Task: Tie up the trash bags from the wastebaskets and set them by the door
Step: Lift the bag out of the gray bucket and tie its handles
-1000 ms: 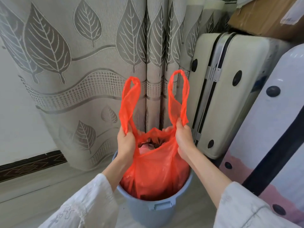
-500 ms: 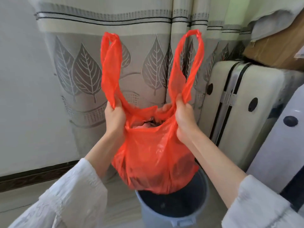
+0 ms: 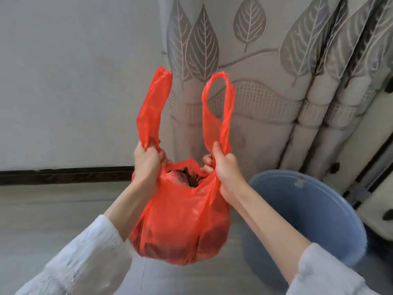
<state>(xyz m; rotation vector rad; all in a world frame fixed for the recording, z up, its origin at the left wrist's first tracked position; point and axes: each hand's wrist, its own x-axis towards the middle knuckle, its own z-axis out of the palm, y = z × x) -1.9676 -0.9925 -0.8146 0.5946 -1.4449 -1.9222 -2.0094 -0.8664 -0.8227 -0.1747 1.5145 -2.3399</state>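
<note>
- Head view: my left hand (image 3: 146,160) grips the red trash bag (image 3: 180,226) by one handle.
- My right hand (image 3: 223,167) grips the other handle.
- Bag hangs above floor, left of the blue wastebasket (image 3: 319,209).

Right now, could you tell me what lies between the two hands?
In the head view, the open mouth of the red bag, with trash showing inside, lies between the left hand and right hand.

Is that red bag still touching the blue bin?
Apart. The head view shows the red bag hanging from the left hand and right hand, with bare floor between it and the blue bin.
</note>
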